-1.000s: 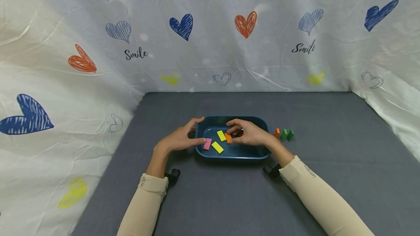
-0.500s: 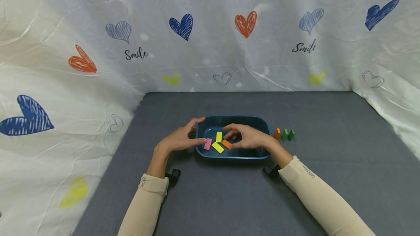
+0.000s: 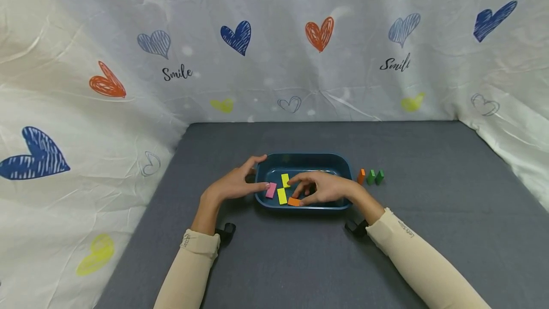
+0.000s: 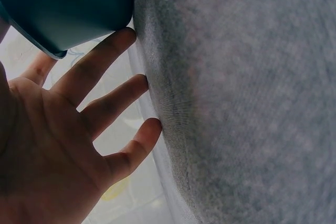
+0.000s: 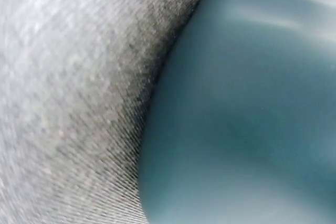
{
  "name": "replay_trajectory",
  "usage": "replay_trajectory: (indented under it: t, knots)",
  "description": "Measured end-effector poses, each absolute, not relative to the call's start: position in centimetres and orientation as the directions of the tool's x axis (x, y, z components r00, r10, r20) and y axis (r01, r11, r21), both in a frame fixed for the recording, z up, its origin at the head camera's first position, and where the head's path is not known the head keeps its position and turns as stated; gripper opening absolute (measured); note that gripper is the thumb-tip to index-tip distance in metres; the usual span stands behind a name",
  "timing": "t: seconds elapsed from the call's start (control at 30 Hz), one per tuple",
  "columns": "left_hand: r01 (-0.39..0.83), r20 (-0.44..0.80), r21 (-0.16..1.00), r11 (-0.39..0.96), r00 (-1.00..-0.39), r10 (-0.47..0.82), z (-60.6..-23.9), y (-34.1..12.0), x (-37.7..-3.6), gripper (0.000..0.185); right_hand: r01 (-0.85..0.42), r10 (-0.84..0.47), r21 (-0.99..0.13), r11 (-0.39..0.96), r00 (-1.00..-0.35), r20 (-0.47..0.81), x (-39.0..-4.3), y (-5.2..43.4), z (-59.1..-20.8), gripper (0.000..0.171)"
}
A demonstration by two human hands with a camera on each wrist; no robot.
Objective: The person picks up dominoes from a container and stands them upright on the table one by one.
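A dark blue tray [image 3: 303, 208] sits on the grey cloth. My left hand [image 3: 233, 182] is at its left end, index fingertip at the far corner of the rim and thumb reaching inside to the pink domino block [image 3: 271, 190]. In the left wrist view its fingers [image 4: 97, 66] spread straight beside the tray's outer wall [image 4: 79, 3]. Over the tray, my right hand [image 3: 326, 187] pinches an orange domino block [image 3: 293, 201] near the front wall. Two yellow domino blocks, one farther back [image 3: 285, 180] and one nearer [image 3: 281, 196], lie left of it. The right wrist view holds only tray wall [image 5: 236, 103] and cloth.
Right of the tray an orange block [image 3: 361, 176] and two green blocks, one nearer the tray [image 3: 371, 177] and one beyond [image 3: 379, 177], stand on end. A printed white curtain [image 3: 266, 75] rises behind the table [image 3: 274, 261] and along its sides.
My right hand has moved toward me with the orange block, which has turned. Both yellow blocks have turned more upright in view. The left hand stays at the tray's end.
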State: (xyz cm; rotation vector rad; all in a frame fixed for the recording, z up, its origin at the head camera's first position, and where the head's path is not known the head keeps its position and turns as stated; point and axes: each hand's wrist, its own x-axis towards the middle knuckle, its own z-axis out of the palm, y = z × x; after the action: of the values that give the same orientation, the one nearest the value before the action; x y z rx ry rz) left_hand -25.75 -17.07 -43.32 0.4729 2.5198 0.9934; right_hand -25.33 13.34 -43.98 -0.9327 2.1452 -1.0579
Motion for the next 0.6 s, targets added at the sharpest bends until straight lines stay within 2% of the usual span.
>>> replay_trajectory:
  t: [0.3, 0.6]
  knots:
    - [0.164, -0.225, 0.714, 0.681, -0.867, 0.445, -43.27, -17.09, -25.69, 0.085, -0.283, -0.813, -0.870, 0.405, -0.547, -0.200, -25.02, 13.06, -43.84, 0.050]
    - [0.163, -0.227, 0.710, 0.685, -0.868, 0.441, -43.38, -17.12, -25.60, 0.086, -0.178, -0.817, -0.899, 0.400, -0.513, -0.262, -24.98, 13.38, -43.78, 0.050]
